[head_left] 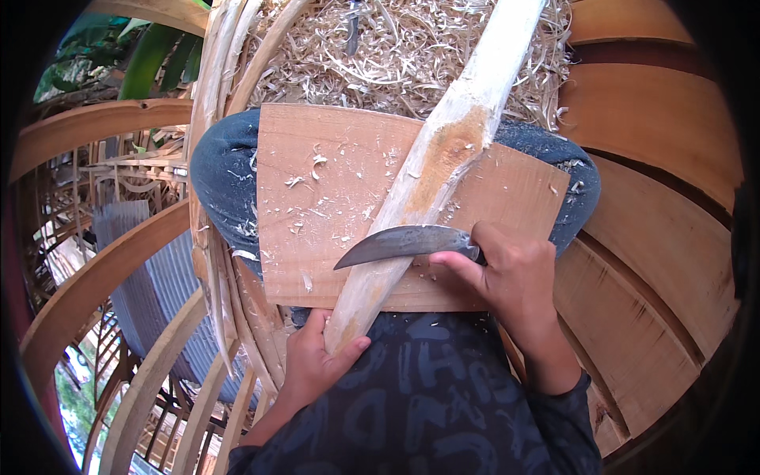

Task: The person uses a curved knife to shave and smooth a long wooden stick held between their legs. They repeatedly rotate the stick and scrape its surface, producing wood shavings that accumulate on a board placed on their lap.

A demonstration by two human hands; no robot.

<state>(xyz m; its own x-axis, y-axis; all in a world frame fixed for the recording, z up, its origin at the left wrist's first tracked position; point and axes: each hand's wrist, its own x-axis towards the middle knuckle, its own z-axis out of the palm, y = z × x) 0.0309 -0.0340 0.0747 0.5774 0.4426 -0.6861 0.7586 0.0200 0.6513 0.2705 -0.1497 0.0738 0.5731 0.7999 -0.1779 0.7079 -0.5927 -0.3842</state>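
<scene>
A pale, peeled wooden pole (pixel 412 184) slants across a flat wooden board (pixel 317 214) that lies over my knees. Partway along the pole is a swollen knot with brown patches. My left hand (pixel 321 360) is wrapped round the pole's near end, just past the board's front edge. In my right hand (pixel 511 273) is a curved knife (pixel 404 241), its handle mostly hidden by the fingers. The blade lies across the pole, its tip pointing left. Small curled shavings are scattered over the board.
A thick heap of wood shavings (pixel 356 71) covers the floor beyond my knees, with a dark-bladed tool (pixel 353 32) standing in it. Long wood strips (pixel 218 261) lean along my left, next to a slatted railing (pixel 111 261). Wide planks (pixel 641 245) lie on the right.
</scene>
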